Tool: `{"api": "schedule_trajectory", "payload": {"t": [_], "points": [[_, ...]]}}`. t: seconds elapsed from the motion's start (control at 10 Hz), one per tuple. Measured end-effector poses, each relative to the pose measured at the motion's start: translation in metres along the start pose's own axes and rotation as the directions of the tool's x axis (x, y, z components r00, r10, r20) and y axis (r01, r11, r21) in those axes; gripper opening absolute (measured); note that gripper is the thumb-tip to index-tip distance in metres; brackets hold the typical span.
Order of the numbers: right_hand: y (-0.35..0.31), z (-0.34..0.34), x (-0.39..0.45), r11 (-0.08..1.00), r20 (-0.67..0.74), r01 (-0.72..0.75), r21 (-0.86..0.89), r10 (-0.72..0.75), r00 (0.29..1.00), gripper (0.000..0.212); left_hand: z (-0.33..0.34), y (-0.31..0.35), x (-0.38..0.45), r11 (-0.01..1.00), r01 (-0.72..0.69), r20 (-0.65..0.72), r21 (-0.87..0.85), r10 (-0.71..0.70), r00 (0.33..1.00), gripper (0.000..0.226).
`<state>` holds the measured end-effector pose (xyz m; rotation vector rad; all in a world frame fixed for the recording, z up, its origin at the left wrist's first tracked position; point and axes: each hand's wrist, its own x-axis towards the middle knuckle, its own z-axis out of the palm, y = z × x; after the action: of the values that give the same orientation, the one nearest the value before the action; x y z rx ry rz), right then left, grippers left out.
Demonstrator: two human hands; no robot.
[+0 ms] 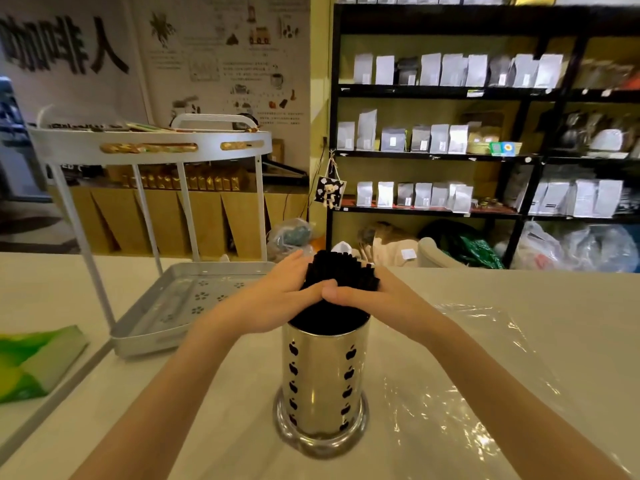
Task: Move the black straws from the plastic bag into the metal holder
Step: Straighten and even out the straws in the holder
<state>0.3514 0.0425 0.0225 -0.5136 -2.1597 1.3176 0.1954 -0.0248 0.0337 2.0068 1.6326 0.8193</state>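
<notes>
A thick bundle of black straws [341, 270] stands upright in the shiny metal holder [322, 382], a cylinder with apple-shaped cut-outs on a round base at the table's centre. My left hand [277, 299] wraps the bundle from the left and my right hand [367, 296] from the right, thumbs meeting in front just above the rim. The straw tops stick out above my fingers. The clear plastic bag [478, 358] lies flat and crumpled on the table to the right of the holder.
A white two-tier metal rack [173, 306] stands on the table at the left, its perforated lower tray close to my left forearm. A green and white box [31, 362] lies at the far left edge. Black shelves with pouches [450, 133] stand behind the table.
</notes>
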Motion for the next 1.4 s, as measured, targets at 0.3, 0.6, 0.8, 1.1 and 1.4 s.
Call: {"api": "schedule_trajectory", "payload": {"t": [0.3,0.6,0.8,1.1,1.4], "points": [[-0.009,0.009,-0.006,0.991,-0.054,0.119,-0.066,-0.123,0.991,0.012,0.007,0.010,-0.020,0.991,-0.095,-0.114,0.097,0.106,0.988,0.039],[-0.021,0.011,-0.033,0.958,0.072,0.206,-0.201,-0.195,0.978,0.047,0.004,0.009,-0.044,0.997,-0.044,0.008,0.057,0.043,0.999,0.057],[-0.005,-0.007,-0.041,0.940,-0.149,0.151,-0.305,-0.204,0.968,0.056,0.005,0.012,-0.044,0.996,-0.092,-0.193,0.007,0.092,0.977,0.080],[0.000,-0.001,-0.046,0.912,-0.309,0.268,-0.311,-0.364,0.878,0.021,0.015,0.026,-0.039,0.972,-0.181,-0.270,0.150,0.216,0.938,0.045],[-0.013,-0.008,-0.046,0.865,-0.310,0.308,-0.397,-0.442,0.842,0.021,0.018,0.028,-0.034,0.982,-0.171,-0.287,0.085,0.188,0.939,0.044]]}}
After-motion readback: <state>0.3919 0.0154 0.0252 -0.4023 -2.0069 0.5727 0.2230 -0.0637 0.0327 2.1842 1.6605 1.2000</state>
